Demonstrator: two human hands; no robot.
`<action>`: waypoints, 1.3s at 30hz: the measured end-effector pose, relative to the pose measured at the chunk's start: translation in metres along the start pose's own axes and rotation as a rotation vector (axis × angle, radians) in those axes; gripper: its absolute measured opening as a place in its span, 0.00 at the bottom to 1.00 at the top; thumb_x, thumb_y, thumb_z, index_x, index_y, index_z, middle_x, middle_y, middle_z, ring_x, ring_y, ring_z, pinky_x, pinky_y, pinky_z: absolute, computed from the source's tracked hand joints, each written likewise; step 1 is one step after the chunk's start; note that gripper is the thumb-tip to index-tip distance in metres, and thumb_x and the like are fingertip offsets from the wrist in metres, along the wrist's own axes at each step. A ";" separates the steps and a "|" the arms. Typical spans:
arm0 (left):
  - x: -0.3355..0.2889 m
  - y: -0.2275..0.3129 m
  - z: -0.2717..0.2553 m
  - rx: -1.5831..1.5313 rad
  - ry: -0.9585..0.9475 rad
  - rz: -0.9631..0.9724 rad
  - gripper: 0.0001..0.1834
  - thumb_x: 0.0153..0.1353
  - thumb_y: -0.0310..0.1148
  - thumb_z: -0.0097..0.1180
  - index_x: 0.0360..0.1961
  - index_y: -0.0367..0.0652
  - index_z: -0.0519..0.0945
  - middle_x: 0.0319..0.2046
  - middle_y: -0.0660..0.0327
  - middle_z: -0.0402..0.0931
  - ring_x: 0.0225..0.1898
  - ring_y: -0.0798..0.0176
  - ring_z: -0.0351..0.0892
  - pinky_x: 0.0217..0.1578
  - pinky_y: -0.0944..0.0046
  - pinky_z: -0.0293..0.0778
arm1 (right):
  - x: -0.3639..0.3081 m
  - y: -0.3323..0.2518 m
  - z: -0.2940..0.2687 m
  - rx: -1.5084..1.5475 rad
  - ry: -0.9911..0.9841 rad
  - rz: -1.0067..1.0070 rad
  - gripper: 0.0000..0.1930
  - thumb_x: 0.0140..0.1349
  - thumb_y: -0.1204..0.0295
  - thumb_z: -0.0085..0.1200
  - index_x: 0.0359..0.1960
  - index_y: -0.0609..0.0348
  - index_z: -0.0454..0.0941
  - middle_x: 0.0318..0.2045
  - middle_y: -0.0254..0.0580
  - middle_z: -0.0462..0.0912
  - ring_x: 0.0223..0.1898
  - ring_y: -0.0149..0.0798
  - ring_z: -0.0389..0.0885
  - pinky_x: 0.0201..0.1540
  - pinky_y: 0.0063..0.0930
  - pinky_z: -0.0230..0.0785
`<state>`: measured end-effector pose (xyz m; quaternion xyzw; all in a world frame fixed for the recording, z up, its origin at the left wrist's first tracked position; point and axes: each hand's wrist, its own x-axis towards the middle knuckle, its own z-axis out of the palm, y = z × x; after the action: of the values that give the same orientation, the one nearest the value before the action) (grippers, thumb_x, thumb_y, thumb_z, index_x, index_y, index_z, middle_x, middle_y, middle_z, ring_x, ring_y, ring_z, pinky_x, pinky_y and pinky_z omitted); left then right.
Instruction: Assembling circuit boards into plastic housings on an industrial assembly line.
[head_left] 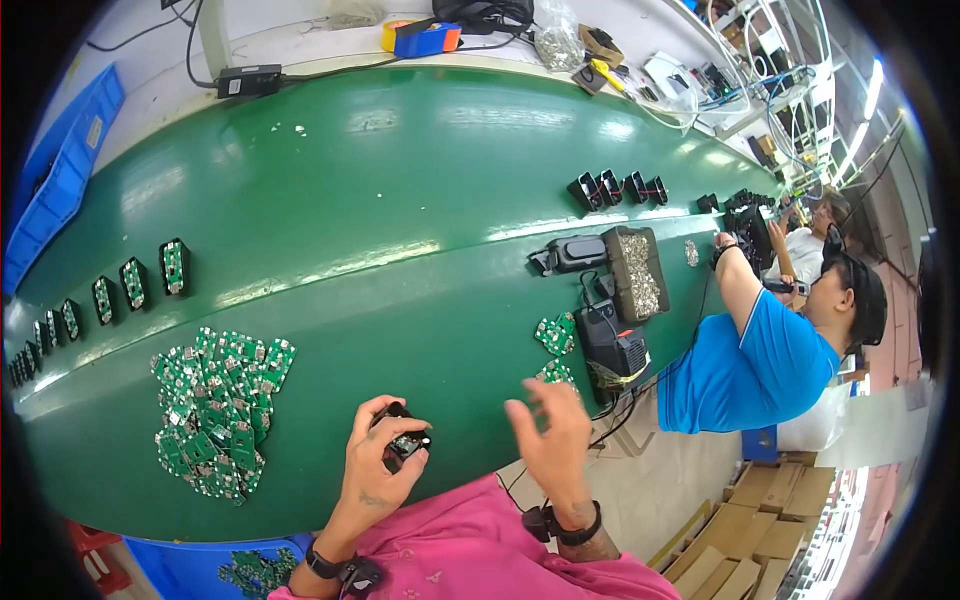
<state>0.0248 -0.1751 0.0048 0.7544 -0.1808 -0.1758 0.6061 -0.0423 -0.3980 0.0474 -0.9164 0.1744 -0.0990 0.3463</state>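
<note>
My left hand (pixel 372 468) is closed around a small black plastic housing (pixel 402 436) above the table's near edge; part of its inside shows, with pale and metallic bits, and the fingers hide the rest. To the right, my right hand (pixel 556 440) is raised with thumb and fingers apart, holding nothing I can see. Just beyond its fingertips are a few green circuit boards (pixel 556 334). A large loose pile of green circuit boards (pixel 222 410) lies left of my left hand.
Black housings with boards (pixel 174 267) line the left. A black corded device (pixel 612 345), a tray of small metal parts (pixel 637 272) and open black housings (pixel 620 188) stand right. A co-worker in blue (pixel 750 365) sits beyond. A blue bin (pixel 190 570) holds boards below the edge.
</note>
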 end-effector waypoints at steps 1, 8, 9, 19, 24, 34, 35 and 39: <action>0.001 -0.001 0.002 -0.006 0.006 -0.005 0.16 0.52 0.21 0.62 0.45 0.41 0.81 0.57 0.52 0.65 0.46 0.61 0.77 0.40 0.66 0.77 | -0.002 0.010 -0.003 -0.288 0.151 0.004 0.21 0.57 0.69 0.66 0.51 0.65 0.78 0.44 0.52 0.78 0.43 0.47 0.77 0.47 0.37 0.70; 0.007 -0.009 0.006 -0.119 0.053 0.010 0.07 0.62 0.27 0.56 0.37 0.36 0.82 0.51 0.53 0.70 0.36 0.67 0.79 0.33 0.70 0.78 | -0.049 0.013 0.020 -0.533 -0.102 -0.151 0.35 0.51 0.56 0.69 0.59 0.61 0.73 0.60 0.53 0.64 0.56 0.58 0.61 0.57 0.51 0.60; 0.006 -0.010 0.006 -0.144 0.038 0.006 0.08 0.64 0.28 0.54 0.36 0.35 0.82 0.50 0.53 0.71 0.35 0.67 0.80 0.32 0.71 0.78 | -0.055 0.010 0.020 -0.524 -0.118 -0.154 0.35 0.51 0.56 0.69 0.59 0.61 0.73 0.60 0.53 0.64 0.56 0.58 0.61 0.57 0.51 0.60; 0.007 -0.004 0.005 -0.652 -0.184 -0.238 0.13 0.69 0.36 0.51 0.34 0.36 0.77 0.49 0.53 0.72 0.24 0.65 0.83 0.13 0.74 0.65 | -0.080 0.079 0.014 -0.267 -0.161 -0.609 0.21 0.47 0.82 0.67 0.47 0.59 0.82 0.45 0.41 0.78 0.40 0.45 0.75 0.41 0.38 0.70; 0.000 -0.013 0.009 -0.382 -0.221 0.016 0.12 0.70 0.35 0.51 0.34 0.37 0.77 0.44 0.55 0.75 0.33 0.71 0.78 0.28 0.73 0.70 | -0.045 0.024 0.012 0.176 -0.009 -0.251 0.14 0.53 0.87 0.62 0.43 0.65 0.82 0.34 0.43 0.82 0.33 0.37 0.79 0.35 0.25 0.70; 0.004 -0.004 0.004 -0.573 -0.395 -0.269 0.11 0.70 0.35 0.52 0.33 0.39 0.77 0.27 0.69 0.72 0.27 0.78 0.67 0.25 0.74 0.63 | -0.026 -0.016 0.042 0.533 -0.072 -0.136 0.11 0.54 0.86 0.63 0.40 0.66 0.84 0.36 0.45 0.85 0.34 0.37 0.82 0.36 0.26 0.74; 0.005 -0.001 0.001 -0.613 -0.390 -0.325 0.11 0.71 0.35 0.51 0.33 0.40 0.77 0.26 0.69 0.72 0.28 0.78 0.69 0.25 0.74 0.65 | -0.023 -0.016 0.041 0.485 -0.080 -0.209 0.12 0.53 0.86 0.64 0.40 0.65 0.84 0.35 0.45 0.85 0.33 0.38 0.82 0.36 0.26 0.74; 0.006 -0.001 -0.002 -0.727 -0.390 -0.471 0.07 0.69 0.32 0.53 0.42 0.40 0.74 0.34 0.65 0.74 0.31 0.76 0.74 0.27 0.73 0.74 | -0.015 -0.013 0.040 0.321 -0.096 -0.447 0.13 0.52 0.85 0.65 0.39 0.60 0.85 0.37 0.45 0.85 0.33 0.38 0.83 0.36 0.25 0.74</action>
<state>0.0307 -0.1760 0.0042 0.4668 -0.0418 -0.4987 0.7292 -0.0410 -0.3592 0.0259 -0.8692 -0.0665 -0.1558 0.4645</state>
